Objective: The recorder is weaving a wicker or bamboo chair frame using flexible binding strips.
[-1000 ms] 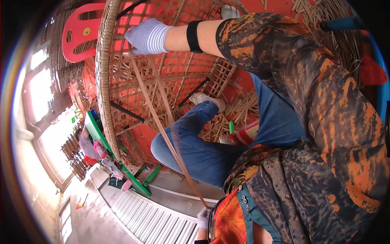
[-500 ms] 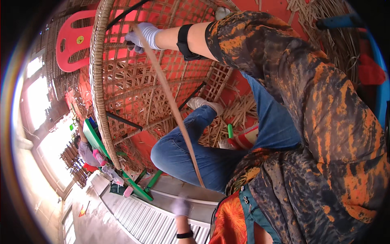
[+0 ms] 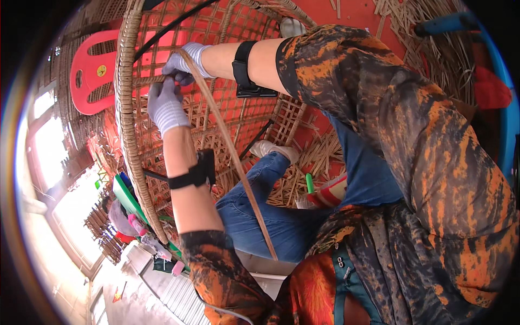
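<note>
Risen from low near the lap to the top of the work: left hand (image 3: 165,108), now just below right hand (image 3: 184,64), both in pale knit gloves and close beside the woven rim (image 3: 125,124) of a large round rattan frame. Right hand barely shifted.

Right hand curled shut around the upper end of a long rattan strip (image 3: 233,157), pinching it where it meets a horizontal cane near the rim. Left hand's fingers bunched and pressed together just under that spot, apparently nipping the same cane or the strip's end; cannot tell which, as the glove hides the contact. Strip arcing from the hands down across the open lattice (image 3: 246,116), free tail ending over the blue-jeaned knee (image 3: 260,222). Black bands on both forearms, one at the right wrist (image 3: 244,65), one on the left forearm (image 3: 192,172).

Probably mid-weave: end of the strip being anchored or threaded at the rim, the length not yet worked into the lattice. Next move calls for a steady pinch at the anchor, tension along the strip, and care against kinking the loose tail.

Around: red plastic chair (image 3: 89,76) behind the frame, white shoe (image 3: 269,147), cut cane scraps (image 3: 314,157) on the red floor, a green-handled tool (image 3: 309,183).
</note>
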Demonstrator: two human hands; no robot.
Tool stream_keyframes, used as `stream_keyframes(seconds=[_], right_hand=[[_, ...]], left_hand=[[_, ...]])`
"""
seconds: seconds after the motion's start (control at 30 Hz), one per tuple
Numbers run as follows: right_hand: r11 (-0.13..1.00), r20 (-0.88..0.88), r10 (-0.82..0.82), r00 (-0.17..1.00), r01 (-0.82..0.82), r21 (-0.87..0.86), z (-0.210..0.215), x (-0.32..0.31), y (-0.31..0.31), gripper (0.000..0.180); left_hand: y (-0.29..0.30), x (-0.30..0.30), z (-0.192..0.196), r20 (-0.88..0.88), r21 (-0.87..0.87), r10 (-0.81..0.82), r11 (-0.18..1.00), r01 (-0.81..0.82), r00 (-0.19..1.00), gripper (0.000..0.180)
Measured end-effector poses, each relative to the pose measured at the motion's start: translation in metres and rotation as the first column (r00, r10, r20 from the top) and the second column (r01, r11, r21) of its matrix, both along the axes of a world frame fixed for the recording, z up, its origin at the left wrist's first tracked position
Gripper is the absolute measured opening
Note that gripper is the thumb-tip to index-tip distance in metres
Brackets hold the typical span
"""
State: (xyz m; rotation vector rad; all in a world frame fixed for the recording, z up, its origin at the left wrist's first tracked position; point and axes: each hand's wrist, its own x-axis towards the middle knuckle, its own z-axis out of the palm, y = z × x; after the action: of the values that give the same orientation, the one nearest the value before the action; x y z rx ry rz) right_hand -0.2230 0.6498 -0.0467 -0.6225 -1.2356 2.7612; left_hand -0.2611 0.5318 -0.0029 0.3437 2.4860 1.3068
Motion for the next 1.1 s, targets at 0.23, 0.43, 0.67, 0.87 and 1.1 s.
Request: stream_keyframes(seconds=[0.23,0.43,0.67,0.87,1.1], right_hand=[[0.954,-0.100,0.226,0.969,-0.241,-0.176,-0.017,-0.001,0.021,0.020],[0.835,0.275,0.184,0.944,-0.297,0.463,-0.038,-0.023,0.044,0.024],[0.016,0.247,0.167,0.955,-0.253,0.967,0.047,0.018,0.039,0.032],[-0.162,0.143,0.250,0.958,-0.105,0.981,0.023,0.034,-0.017,0.043],[0.051,-0.078,0.101,0.992,0.073,0.996,0.006,0.041,-0.011,0.033]], left_hand=[[0.010,0.007,-0.018,-0.151,0.253,0.039,0.967,0.001,0.988,0.019],[0.028,0.022,-0.013,-0.391,-0.342,-0.187,0.939,0.047,0.901,0.027],[-0.074,0.114,0.036,-0.324,-0.618,-0.640,0.701,0.356,0.697,0.020],[-0.171,0.278,0.073,0.276,-0.521,-0.856,0.249,0.817,0.437,0.012],[-0.211,0.304,0.059,0.536,-0.333,-0.717,0.306,0.892,0.446,0.023]])
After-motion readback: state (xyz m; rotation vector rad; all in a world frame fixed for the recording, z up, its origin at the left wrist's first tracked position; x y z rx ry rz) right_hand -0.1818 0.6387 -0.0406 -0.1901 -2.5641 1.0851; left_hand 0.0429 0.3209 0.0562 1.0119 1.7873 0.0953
